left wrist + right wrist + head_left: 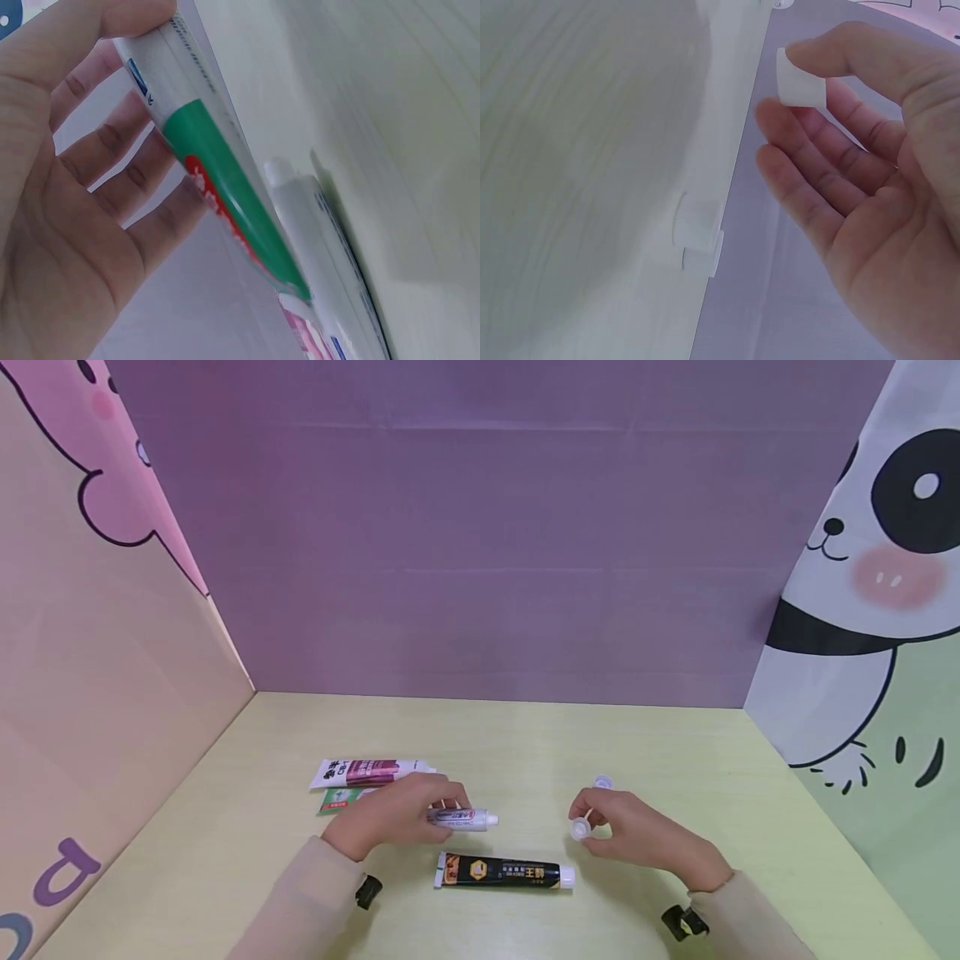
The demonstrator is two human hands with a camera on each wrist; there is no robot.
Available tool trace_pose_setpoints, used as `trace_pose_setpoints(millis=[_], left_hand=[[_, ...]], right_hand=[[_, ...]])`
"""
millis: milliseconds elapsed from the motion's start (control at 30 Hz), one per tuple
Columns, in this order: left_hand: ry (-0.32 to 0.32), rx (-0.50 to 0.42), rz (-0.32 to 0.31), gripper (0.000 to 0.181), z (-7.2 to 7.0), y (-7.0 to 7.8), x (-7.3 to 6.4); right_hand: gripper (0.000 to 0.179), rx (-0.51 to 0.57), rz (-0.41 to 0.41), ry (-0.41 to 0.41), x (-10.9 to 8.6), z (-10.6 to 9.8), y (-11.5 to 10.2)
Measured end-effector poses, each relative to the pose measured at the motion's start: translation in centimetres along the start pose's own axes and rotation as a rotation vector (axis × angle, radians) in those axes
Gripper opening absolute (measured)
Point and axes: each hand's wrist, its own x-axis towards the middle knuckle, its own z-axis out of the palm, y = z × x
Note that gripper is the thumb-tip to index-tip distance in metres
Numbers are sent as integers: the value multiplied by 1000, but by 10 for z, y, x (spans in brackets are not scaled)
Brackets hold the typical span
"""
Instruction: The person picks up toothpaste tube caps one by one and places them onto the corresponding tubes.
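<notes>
My left hand (pixel 405 810) grips a white toothpaste tube (pixel 463 819), its narrow nozzle pointing right. In the left wrist view, that toothpaste tube (pixel 217 180) shows a green and red band slanting from thumb to tail. Beyond that hand lies a white and purple toothpaste tube (pixel 371 772) with a bare nozzle. My right hand (pixel 648 839) pinches a small white cap (pixel 801 81) between thumb and fingers. Another white cap (pixel 602 782) sits on the table just past those fingers. Between the hands, nearer me, lies a black toothpaste tube (pixel 506 872) with its white cap on.
The pale wooden table (pixel 675 735) meets a purple back wall (pixel 495 543). Side panels with cartoon prints stand left and right, among them a panda (pixel 862 585). Both wrists carry dark bands.
</notes>
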Motion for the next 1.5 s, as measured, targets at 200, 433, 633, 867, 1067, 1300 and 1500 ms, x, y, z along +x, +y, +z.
trace_pose_setpoints(millis=[200, 433, 633, 867, 1067, 1300, 1500], left_hand=[[-25, 3, -12, 28, 5, 4, 9], [-31, -14, 2, 28, 7, 9, 17], [-35, -13, 3, 28, 9, 11, 22], [-39, -25, 24, 29, 11, 15, 26], [-36, -13, 31, 28, 16, 16, 31], [-35, -21, 44, 28, 18, 18, 34], [-24, -17, 70, 26, 20, 20, 36]], right_hand=[[27, -16, -4, 9, 4, 2, -3], [28, -5, -1, 38, 9, 4, -7], [29, -17, -20, 70, 12, 5, -9], [28, -27, -59, 92, 15, 8, -12], [27, -1, -55, 82, 16, 10, -13], [27, -8, -75, 96, 19, 13, -15], [28, 31, -86, 98, 21, 13, -18]])
